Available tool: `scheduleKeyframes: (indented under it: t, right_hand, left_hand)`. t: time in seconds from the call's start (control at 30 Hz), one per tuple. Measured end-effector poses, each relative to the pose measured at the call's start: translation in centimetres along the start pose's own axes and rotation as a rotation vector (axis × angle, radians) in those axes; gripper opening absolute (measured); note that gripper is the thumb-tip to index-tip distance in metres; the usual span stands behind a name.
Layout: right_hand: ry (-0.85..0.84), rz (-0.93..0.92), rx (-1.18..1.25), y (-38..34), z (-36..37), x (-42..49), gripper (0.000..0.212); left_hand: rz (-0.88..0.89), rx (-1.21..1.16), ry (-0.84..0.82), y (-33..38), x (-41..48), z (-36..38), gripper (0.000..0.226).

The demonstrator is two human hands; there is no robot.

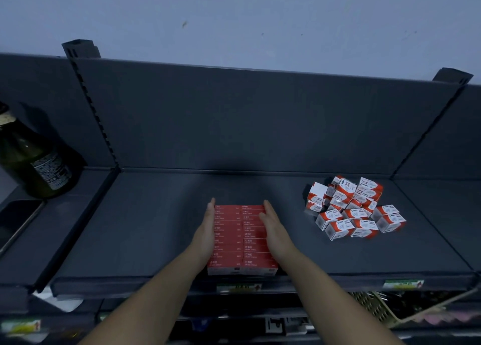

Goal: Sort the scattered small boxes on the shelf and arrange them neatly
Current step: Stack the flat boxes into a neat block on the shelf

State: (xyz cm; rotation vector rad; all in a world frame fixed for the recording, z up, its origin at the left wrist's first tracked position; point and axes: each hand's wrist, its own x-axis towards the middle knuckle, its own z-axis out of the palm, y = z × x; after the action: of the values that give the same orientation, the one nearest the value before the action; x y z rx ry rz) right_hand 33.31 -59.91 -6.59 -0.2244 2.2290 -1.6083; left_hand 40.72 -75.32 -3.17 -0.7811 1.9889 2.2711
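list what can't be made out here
Head view:
Flat red cardboard boxes: print too small to read; left hand and right hand cover the block's sides.
Heap of small white-and-red cardboard boxes: lower ones hidden by upper ones.
Dark green glass bottle: cut off by left edge.

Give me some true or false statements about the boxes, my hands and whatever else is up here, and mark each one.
1. The red boxes form a tidy block, two columns wide. True.
2. The left hand holds one box up in the air. False: its straight fingers press flat against the block's left side.
3. The right hand lies flat against the block's right side. True.
4. The white-and-red boxes stand in neat rows. False: they lie in a jumbled pile to the right of the block.
5. A dark bottle stands to the right of the pile. False: it stands far to the left.
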Motion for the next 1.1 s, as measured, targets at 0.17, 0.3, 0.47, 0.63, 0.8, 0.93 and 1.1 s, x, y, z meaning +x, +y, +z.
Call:
scheduleKeyframes:
  t: [0.17, 0.3, 0.47, 0.63, 0.8, 0.93, 1.1]
  right_hand:
    - [0.038, 0.038, 0.195, 0.2, -0.1, -0.4, 0.062]
    - [0.057, 0.119, 0.390, 1.8, 0.1, -0.8, 0.098]
    - [0.036, 0.077, 0.313, 1.1, 0.6, -1.3, 0.098]
    - [0.024, 0.050, 0.268, 1.4, 0.5, -1.1, 0.095]
    - [0.023, 0.012, 0.172, 0.9, 0.5, -1.4, 0.083]
    - [0.010, 0.018, 0.141, 0.7, 0.3, -1.4, 0.070]
    - [-0.029, -0.004, 0.056, 0.5, -0.1, -1.7, 0.061]
  left_hand:
    - [-0.003, -0.063, -0.076, 0.2, -0.9, -0.1, 0.039]
    - [0.012, -0.147, -0.092, -0.6, -1.7, 0.0, 0.040]
    - [-0.007, -0.165, -0.097, -0.9, -1.4, 0.3, 0.039]
    - [0.016, -0.142, -0.100, -1.3, -1.2, 0.2, 0.040]
    - [0.004, -0.129, -0.124, -2.1, -0.2, -0.2, 0.058]
    - [-0.030, -0.127, -0.109, -2.1, 0.0, -0.3, 0.059]
    - [0.013, -0.128, -0.125, -1.9, -0.4, 0.0, 0.048]
